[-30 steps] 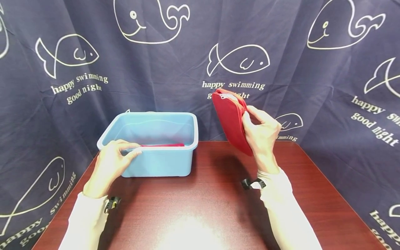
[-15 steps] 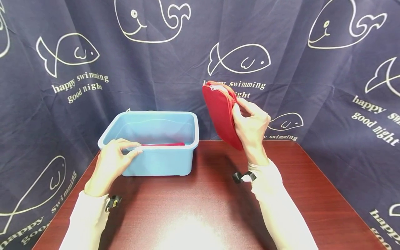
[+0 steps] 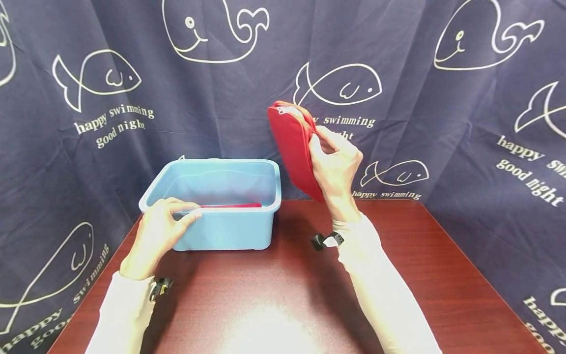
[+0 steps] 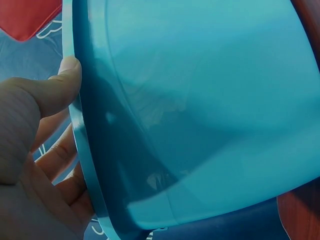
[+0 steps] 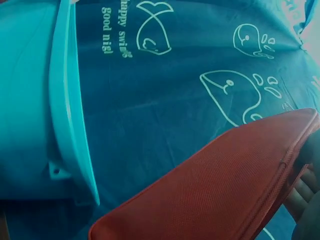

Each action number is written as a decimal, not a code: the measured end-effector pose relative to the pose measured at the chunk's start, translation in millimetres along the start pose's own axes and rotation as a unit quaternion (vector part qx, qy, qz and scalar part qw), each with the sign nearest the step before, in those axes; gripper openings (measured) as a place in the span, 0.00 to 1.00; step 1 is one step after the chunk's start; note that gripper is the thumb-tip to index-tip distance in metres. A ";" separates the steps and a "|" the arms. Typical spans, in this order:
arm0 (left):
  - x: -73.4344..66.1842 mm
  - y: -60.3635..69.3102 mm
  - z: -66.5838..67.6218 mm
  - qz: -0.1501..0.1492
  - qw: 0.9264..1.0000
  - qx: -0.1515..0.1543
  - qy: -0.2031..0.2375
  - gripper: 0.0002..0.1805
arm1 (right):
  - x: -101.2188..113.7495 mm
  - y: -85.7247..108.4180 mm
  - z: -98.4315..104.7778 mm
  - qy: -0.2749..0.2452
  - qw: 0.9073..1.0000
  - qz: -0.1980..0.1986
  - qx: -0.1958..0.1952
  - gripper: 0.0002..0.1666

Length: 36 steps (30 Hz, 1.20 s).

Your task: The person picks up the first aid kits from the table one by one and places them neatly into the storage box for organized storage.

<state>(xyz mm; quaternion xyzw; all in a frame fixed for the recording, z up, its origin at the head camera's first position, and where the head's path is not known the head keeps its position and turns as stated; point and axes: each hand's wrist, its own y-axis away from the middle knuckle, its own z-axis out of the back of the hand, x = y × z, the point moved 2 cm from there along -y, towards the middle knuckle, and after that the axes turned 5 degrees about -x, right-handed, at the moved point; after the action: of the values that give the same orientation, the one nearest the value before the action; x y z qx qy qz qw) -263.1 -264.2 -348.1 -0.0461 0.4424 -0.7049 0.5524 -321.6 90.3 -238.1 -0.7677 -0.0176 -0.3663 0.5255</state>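
A red zip pouch (image 3: pixel 292 147) is held up in the air by my right hand (image 3: pixel 337 167), thumb and fingers gripping its zipped edge. It tilts, upper end leaning left, and a pale zipper shows near the top. In the right wrist view the pouch (image 5: pixel 200 195) spans the lower part, with the bin's side to its left. My left hand (image 3: pixel 156 233) pinches the front rim of a light blue plastic bin (image 3: pixel 225 231), near its left corner. The left wrist view has the thumb (image 4: pixel 69 77) on that rim. Inside the bin lies something red (image 3: pixel 232 205), mostly hidden by the front wall.
The bin stands at the back left of a dark red-brown wooden table (image 3: pixel 265 285), which has a bright glare near the front. Behind and at both sides hangs a navy curtain (image 3: pixel 247 108) printed with white whales, fish and words.
My right hand has carried the red zip pouch left and slightly up, closer to the bin's right side. The left hand and the bin have stayed in place.
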 end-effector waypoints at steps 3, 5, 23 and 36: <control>0.1 0.4 -0.1 0.005 1.000 0.002 -0.002 0.09 | 2.2 -0.1 -8.1 -0.014 1.000 0.009 -0.001 0.12; -0.1 0.4 0.1 0.007 1.000 0.003 -0.002 0.09 | 4.9 0.7 -14.0 -0.026 1.000 0.014 -0.001 0.12; -0.9 -0.5 1.3 0.005 1.000 0.006 -0.007 0.09 | 28.3 18.7 -66.1 -0.076 0.996 0.031 0.021 0.10; -0.2 -0.8 0.2 -0.003 1.000 0.000 -0.003 0.10 | 29.7 34.9 -94.3 -0.063 0.997 0.020 0.036 0.11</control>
<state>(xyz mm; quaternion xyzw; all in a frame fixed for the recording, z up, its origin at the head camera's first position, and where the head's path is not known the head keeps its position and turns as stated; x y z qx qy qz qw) -263.5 -264.2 -347.4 -0.0496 0.4401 -0.7067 0.5518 -336.9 -13.2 -231.7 -0.7701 -0.0484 -0.3058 0.5577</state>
